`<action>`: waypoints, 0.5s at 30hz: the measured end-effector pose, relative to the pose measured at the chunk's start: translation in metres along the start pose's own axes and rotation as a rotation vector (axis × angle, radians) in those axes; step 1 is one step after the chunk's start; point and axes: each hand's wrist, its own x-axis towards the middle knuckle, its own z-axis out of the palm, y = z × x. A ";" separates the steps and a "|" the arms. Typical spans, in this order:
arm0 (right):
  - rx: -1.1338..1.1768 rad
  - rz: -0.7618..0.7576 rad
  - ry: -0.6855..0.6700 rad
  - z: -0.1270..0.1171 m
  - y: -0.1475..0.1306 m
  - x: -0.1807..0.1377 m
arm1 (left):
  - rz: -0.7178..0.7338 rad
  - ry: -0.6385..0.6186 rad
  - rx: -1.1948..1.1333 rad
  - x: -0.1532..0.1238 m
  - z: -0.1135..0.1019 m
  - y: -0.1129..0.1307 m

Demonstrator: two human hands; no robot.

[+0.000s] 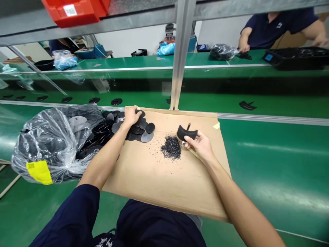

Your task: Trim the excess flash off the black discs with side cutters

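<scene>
My left hand (131,117) is closed at the far left of the cardboard sheet (151,185), with fingers and thumb on a black disc (141,113) at the top of a heap. Black and grey discs (147,137) overlap below it. On the right, my right hand (202,145) grips a curved black plastic part (185,133), from which a thin black prong sticks up. Something small and shiny shows under those fingers; I cannot make out what it is. Between the hands lies a pile of tiny black pieces (171,147), some scattered around it.
A clear plastic bag (53,137) of discs lies open on the left. Behind the cardboard runs a green belt (149,99) carrying spaced black parts. A metal post (179,58) rises at the cardboard's back edge. A red bin (77,13) hangs overhead; a co-worker (272,31) sits opposite.
</scene>
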 end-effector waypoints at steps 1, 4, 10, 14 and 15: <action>0.035 0.024 0.001 0.001 -0.001 -0.002 | 0.012 0.025 -0.018 -0.002 -0.002 0.002; 0.076 0.072 -0.011 0.004 -0.002 -0.007 | 0.065 0.178 -0.275 -0.016 -0.007 0.012; 0.064 0.095 -0.078 0.010 0.000 -0.017 | 0.043 -0.115 -1.094 -0.085 -0.004 0.048; 0.035 0.128 -0.143 0.018 0.000 -0.025 | 0.009 -0.351 -1.247 -0.129 0.005 0.062; 0.023 0.134 -0.148 0.021 0.000 -0.027 | 0.014 -0.364 -1.255 -0.137 0.007 0.064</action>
